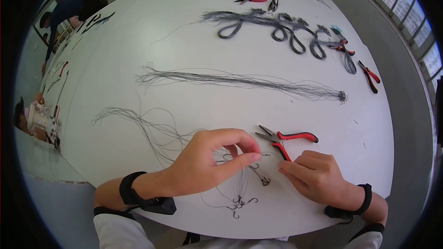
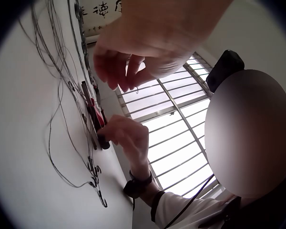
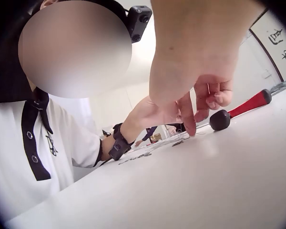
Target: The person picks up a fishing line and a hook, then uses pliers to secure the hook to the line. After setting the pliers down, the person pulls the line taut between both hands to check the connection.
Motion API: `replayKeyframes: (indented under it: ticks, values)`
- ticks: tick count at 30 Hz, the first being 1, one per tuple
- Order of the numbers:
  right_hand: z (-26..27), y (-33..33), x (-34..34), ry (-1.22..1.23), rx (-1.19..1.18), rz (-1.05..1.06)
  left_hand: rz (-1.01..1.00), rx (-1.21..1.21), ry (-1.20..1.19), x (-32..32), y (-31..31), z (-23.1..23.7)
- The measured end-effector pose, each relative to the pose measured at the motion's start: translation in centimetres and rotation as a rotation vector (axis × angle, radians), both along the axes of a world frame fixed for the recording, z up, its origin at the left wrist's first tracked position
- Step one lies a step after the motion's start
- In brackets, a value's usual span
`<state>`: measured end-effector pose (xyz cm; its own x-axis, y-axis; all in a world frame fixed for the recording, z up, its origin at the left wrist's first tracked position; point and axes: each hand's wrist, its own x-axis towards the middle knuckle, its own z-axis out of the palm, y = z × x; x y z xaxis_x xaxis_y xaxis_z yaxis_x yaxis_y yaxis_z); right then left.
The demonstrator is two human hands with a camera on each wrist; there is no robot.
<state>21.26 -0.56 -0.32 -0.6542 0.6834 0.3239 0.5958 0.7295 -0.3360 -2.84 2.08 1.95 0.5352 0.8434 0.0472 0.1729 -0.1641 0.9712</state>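
Note:
Between thumb and fingertips, my left hand (image 1: 207, 161) pinches a small hook (image 1: 265, 155) on thin dark line; in the left wrist view the hook (image 2: 137, 89) pokes out below the fingertips. More hooks (image 1: 265, 181) on lines lie under and beside that hand, with another group (image 1: 238, 200) nearer the table edge. My right hand (image 1: 318, 175) is at the lower handle of the red-and-black pliers (image 1: 297, 136), fingers bent and thumb close to the index finger. Whether it holds a line or touches the handle is unclear, also in the right wrist view, where the pliers (image 3: 250, 105) lie beyond the fingers.
A long bundle of lines (image 1: 221, 79) crosses the white table (image 1: 115, 55). Behind it lie looped bundles (image 1: 277, 32), more pliers (image 1: 251, 0), and another pair (image 1: 369, 76) at the right edge. Other people (image 1: 69, 14) are at the far left.

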Motion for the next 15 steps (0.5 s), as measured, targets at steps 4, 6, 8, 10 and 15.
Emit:
replayKeyframes:
  ticks: [4, 6, 8, 10, 15]
  values:
    - [1.0, -0.1, 0.5, -0.033, -0.034, 0.009, -0.013, -0.017, -0.001, 0.2, -0.2, 0.3]
    - [1.7, 0.0, 0.3, -0.004, -0.006, -0.008, -0.005, -0.022, -0.004, 0.3, -0.2, 0.4]
    - [2.2, 0.3, -0.2, 0.075, 0.008, -0.043, -0.046, 0.041, 0.041, 0.3, -0.2, 0.6]
    - [2.8, 0.5, -0.8, 0.156, 0.020, -0.078, -0.076, 0.040, 0.049, 0.8, -0.4, 0.6]
    - [3.0, 0.6, -1.0, 0.287, -0.119, 0.052, -0.159, -0.012, 0.045, 2.1, -0.6, 0.6]
